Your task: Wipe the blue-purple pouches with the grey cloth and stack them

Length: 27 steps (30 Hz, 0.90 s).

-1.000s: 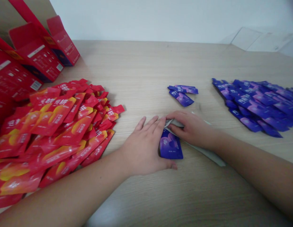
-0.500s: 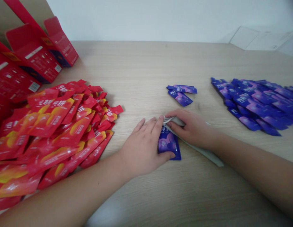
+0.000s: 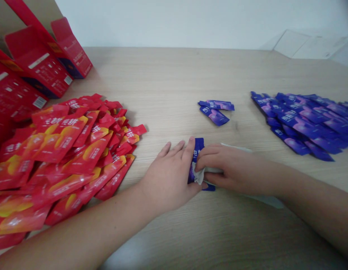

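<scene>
A purple sachet (image 3: 199, 144) lies flat on the table in front of me, partly covered by both hands. My left hand (image 3: 169, 176) rests on its left side, fingers stretched out and thumb across the lower part. In my right hand (image 3: 218, 165) is a bunched whitish cloth (image 3: 199, 176), its fingers closed round it and pressing it on the sachet's face. More of the cloth shows beneath the right wrist. Beyond the hands lie a few loose purple sachets (image 3: 214, 116).
A large heap of red and yellow sachets (image 3: 75, 150) covers the left of the table (image 3: 162, 75). Behind it stand red cartons (image 3: 47, 63) with open flaps. Overlapping purple sachets (image 3: 305, 120) are spread on the right, and a white object (image 3: 303, 45) is by the wall.
My right hand has moved the cloth down the sachet, from its top end to its lower part, baring the top. My left hand has stayed in place.
</scene>
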Tool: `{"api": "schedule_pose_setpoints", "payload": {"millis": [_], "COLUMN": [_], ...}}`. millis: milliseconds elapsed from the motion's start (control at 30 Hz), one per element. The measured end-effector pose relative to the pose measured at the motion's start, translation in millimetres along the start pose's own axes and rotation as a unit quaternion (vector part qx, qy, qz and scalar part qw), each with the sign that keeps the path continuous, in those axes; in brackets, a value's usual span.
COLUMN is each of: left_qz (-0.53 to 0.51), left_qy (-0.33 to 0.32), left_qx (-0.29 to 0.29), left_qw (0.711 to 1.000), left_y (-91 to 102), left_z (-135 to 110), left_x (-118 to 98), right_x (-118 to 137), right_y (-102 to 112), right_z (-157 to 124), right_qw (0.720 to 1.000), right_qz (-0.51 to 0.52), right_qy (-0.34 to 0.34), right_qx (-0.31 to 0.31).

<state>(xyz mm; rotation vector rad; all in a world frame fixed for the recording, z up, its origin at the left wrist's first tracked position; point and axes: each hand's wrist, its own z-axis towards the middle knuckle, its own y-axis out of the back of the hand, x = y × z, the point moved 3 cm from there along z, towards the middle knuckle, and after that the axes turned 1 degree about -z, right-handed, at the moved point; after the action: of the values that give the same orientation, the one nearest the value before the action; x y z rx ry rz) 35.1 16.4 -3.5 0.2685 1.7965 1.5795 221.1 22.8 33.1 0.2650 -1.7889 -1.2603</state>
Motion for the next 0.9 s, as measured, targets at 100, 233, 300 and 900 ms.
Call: {"api": "schedule_pose_setpoints", "payload": {"millis": [100,233,300,900], "left_qz": [0.001,-0.001,0.000,0.014], "left_qy": [-0.003,-0.005,-0.003,-0.018], "left_qx": [0.002,-0.003,-0.003,0.020], "left_qw": [1.000,1.000,1.000,1.000], "left_y": [0.6,1.5,1.9,4.1], "left_z": [0,-1,-1,-3], "left_x": [-1,-1,-1,0], "right_x": [0,-3,-6,-7], "right_y": [-6,-11,-11,5], "right_z": [4,8,9,-3], "right_qw": [0.999,0.995,0.994,0.989], "right_qz": [-0.026,-0.063,-0.074,-0.086], "right_qy": [-0.009,-0.011,-0.020,0.005], "right_qx": [-0.033,-0.070,-0.083,-0.120]}}
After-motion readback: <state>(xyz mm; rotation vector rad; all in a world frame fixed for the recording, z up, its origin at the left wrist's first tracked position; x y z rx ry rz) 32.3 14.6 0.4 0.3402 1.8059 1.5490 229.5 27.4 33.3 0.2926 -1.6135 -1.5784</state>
